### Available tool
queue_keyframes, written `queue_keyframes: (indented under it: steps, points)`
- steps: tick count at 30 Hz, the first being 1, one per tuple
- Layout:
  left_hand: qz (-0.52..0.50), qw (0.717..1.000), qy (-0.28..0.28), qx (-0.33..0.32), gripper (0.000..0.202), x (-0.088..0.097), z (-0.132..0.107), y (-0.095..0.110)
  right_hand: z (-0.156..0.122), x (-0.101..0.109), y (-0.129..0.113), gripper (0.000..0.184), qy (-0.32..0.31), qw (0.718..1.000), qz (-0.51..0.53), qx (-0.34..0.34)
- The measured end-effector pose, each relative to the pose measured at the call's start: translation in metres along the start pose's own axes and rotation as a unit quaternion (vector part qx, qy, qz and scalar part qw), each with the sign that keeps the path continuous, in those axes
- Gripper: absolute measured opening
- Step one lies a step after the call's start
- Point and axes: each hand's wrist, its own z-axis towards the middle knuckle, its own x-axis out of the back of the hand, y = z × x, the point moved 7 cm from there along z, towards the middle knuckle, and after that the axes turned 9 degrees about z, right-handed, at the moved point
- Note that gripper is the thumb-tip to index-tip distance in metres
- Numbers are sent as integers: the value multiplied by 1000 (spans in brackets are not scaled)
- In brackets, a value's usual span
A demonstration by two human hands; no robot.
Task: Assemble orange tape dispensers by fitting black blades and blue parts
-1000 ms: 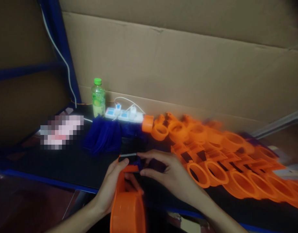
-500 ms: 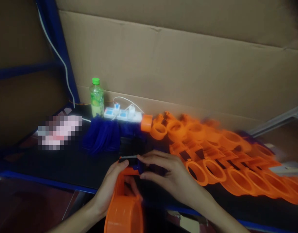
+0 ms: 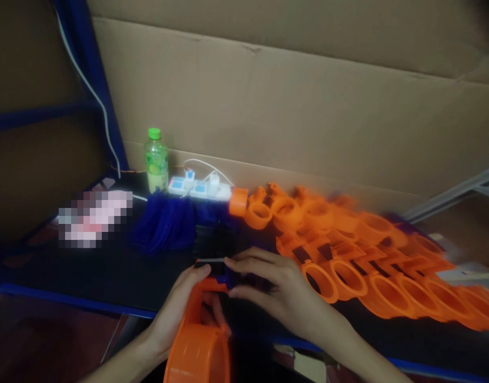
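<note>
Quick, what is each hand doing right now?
Left hand: closed, holding the orange part.
Right hand: fingers pinching a small blue piece at the orange part's top end.

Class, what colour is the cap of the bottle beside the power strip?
The cap is green, seen best in the head view.

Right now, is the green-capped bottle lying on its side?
No, the bottle stands upright beside the power strip.

Head-worn view, close, downward over the worktable point(image 3: 109, 276)
</note>
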Motion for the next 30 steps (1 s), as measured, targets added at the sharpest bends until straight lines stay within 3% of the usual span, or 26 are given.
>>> queue_keyframes:
  steps: [4, 11, 16, 30]
  points:
    - [6, 1000, -10, -5, 46, 0, 0, -1, 0, 1, -2, 32, 2, 1000, 5, -6]
    - [20, 997, 13, -78, 40, 0, -6, 6, -2, -1, -9, 32, 25, 999, 20, -7]
    - [26, 996, 18, -80, 42, 0, -9, 5, -2, -1, -10, 31, 34, 999, 21, -10]
    - [13, 997, 7, -70, 39, -1, -10, 4, -8, -4, -19, 31, 28, 996, -64, 64]
